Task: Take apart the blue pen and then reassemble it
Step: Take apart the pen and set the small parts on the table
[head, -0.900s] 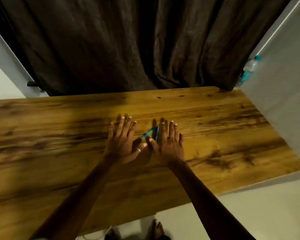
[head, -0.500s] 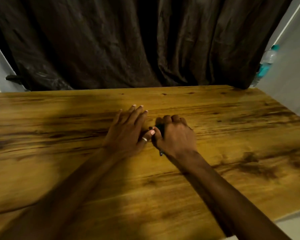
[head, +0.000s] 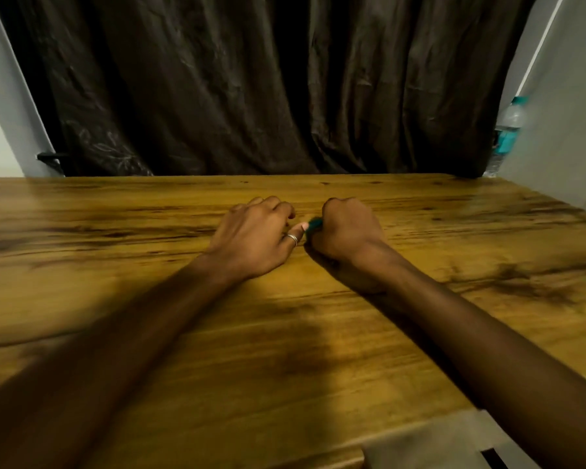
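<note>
**Fists close over blue pen at centre of wooden table**

Both hands, lying flat with fingers spread on the wood less than a second ago, are now curling inward. The right hand (head: 347, 228) is clenching into a fist around the blue pen (head: 315, 224), of which only a short teal tip is showing at the thumb side; the rest is hidden inside the grip. The left hand (head: 252, 238) is resting knuckles-up just beside it, fingers bent under, its pale-nailed thumb reaching to that tip; whether it is gripping anything cannot be told. One silver ring (head: 293, 238) is sitting on that thumb. Two bare forearms are stretching back toward the camera across the table (head: 115, 333), a glossy plank surface with dark streaked grain. Open wood is lying on every side of the hands, widest to the left and toward the near edge; the far edge is running close behind the knuckles. Beyond it, one dark, creased curtain (head: 251, 82) is hanging in heavy folds. One clear plastic bottle (head: 508, 130) with a teal cap and label is standing at the far right corner, beside a grey wall (head: 569, 96).
</note>
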Motion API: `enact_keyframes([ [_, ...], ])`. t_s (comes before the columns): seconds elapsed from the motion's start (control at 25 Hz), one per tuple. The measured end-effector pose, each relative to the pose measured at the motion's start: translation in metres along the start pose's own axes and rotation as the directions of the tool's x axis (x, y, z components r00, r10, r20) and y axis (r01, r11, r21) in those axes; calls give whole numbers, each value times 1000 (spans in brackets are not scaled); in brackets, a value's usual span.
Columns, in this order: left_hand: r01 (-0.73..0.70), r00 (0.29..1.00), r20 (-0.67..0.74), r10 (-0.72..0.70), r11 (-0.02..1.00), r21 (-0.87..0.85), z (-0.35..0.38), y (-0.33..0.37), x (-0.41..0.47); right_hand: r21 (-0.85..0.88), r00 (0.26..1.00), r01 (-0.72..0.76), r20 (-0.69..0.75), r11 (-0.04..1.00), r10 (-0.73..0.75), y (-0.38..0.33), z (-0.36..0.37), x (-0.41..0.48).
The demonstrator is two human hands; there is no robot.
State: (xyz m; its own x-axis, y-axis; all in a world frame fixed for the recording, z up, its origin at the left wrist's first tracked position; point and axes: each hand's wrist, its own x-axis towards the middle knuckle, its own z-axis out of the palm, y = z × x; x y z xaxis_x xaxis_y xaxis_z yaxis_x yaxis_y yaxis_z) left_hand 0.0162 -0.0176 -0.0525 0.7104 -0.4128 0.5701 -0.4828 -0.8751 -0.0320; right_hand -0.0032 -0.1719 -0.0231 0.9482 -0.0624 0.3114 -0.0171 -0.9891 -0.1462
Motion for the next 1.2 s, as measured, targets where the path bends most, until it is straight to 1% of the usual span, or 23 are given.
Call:
enact_keyframes([
  [0.04, 8, 1000, -24, -9, 999, -43, -3, 3, 1, 19, 1000, 3, -14, 1000, -2, 0, -3, 0],
  [0.12, 61, 996, -57, -75, 976, -210, -6, 8, 2, 73, 998, 7, -69, 997, -2, 1, -9, 3],
  [0.2, 116, 991, -21, -135, 909, -399, -2, 14, 5, 176, 990, 16, -138, 984, 9, 6, -11, 5],
  [0.24, 151, 987, 19, -162, 863, -483, 0, 15, 7, 250, 991, 15, -129, 968, 18, 9, -11, 8],
  [0.28, 197, 979, 65, -195, 803, -563, 1, 15, 10, 357, 994, 10, -108, 934, 30, 13, -10, 13],
  [0.32, 251, 965, 111, -236, 721, -646, 1, 15, 13, 491, 997, -2, -71, 871, 43, 14, -11, 17],
  [0.36, 301, 949, 160, -273, 619, -726, 2, 14, 16, 630, 998, -30, -19, 776, 54, 15, -12, 22],
  [0.4, 348, 929, 217, -300, 506, -789, 1, 15, 18, 752, 997, -73, 49, 655, 54, 14, -15, 26],
  [0.44, 391, 907, 276, -317, 397, -830, 0, 16, 21, 838, 992, -124, 122, 531, 39, 12, -17, 31],
  [0.48, 419, 890, 321, -324, 303, -856, -1, 18, 23, 875, 985, -161, 172, 457, 17, 11, -20, 35],
  [0.52, 434, 878, 352, -325, 228, -871, -1, 20, 24, 881, 981, -172, 192, 441, 1, 10, -21, 38],
  [0.56, 444, 869, 376, -322, 172, -879, -1, 23, 24, 878, 981, -168, 195, 449, -14, 9, -21, 40],
  [0.6, 453, 862, 397, -316, 126, -882, 0, 24, 25, 875, 981, -160, 193, 457, -25, 8, -20, 41],
  [0.64, 460, 855, 417, -308, 81, -884, 1, 24, 25, 883, 980, -159, 194, 442, -34, 7, -18, 41],
  [0.76, 462, 844, 457, -281, -51, -885, 2, 25, 24, 932, 978, -184, 206, 312, -40, 5, -14, 39],
  [0.84, 451, 844, 457, -282, -87, -888, 2, 26, 22, 951, 978, -187, 205, 247, -46, 4, -10, 36],
  [0.88, 444, 845, 451, -288, -92, -891, 1, 27, 21, 952, 977, -185, 205, 243, -59, 4, -9, 35],
  [0.96, 446, 843, 448, -297, -77, -892, 0, 28, 18, 947, 971, -180, 214, 266, -104, 6, -6, 33],
  [1.04, 456, 847, 440, -297, -17, -890, -4, 27, 16, 940, 970, -172, 213, 296, -114, 9, -5, 32],
  [1.2, 460, 868, 413, -277, 136, -877, -5, 28, 19, 926, 991, -126, 131, 357, 12, 23, -7, 33],
])
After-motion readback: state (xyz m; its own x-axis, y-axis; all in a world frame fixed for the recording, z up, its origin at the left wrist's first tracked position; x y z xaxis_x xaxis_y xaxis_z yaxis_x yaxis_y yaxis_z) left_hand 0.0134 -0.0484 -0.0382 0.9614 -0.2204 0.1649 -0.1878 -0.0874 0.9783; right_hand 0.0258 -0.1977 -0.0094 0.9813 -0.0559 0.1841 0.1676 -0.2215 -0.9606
